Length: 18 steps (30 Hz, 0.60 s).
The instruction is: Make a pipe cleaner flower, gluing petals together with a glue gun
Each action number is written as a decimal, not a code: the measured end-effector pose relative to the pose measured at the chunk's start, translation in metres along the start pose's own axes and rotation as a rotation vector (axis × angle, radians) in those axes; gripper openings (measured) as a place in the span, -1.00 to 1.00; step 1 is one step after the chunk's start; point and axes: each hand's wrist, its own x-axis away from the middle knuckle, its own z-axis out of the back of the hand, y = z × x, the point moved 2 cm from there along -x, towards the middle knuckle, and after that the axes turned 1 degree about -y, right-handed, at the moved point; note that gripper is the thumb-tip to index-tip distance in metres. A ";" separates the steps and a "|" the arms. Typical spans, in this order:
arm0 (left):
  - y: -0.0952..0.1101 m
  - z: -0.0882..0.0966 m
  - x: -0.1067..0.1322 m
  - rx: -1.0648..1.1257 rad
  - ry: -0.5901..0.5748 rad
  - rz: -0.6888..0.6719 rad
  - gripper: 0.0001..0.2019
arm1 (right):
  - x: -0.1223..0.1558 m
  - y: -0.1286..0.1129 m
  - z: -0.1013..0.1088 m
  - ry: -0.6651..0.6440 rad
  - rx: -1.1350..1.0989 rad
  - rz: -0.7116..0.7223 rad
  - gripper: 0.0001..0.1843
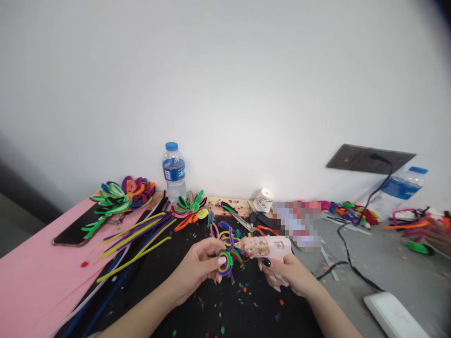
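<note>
My left hand [202, 266] pinches a small multicoloured pipe-cleaner piece [224, 263], coiled in rings of green, yellow and purple with loops standing out behind it. In my right hand [287, 272] is a pale pink hot glue gun [266, 245], its handle wrapped by my fingers. The gun's nozzle points left and reaches the loops of the piece; whether it touches them I cannot tell. Below both hands lies a black mat [158, 291] strewn with tiny coloured scraps.
Pipe cleaners [141, 239] and a phone [75, 230] under pipe-cleaner flowers [120, 195] lie left. A water bottle [174, 173], scissors [241, 221] and a paper cup [263, 201] stand or lie behind. A black cable [347, 249] crosses the right side, near another person's hand [439, 234].
</note>
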 end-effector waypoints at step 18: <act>0.003 -0.001 -0.001 0.016 0.022 -0.023 -0.85 | 0.000 0.008 0.004 0.001 0.058 -0.063 -0.68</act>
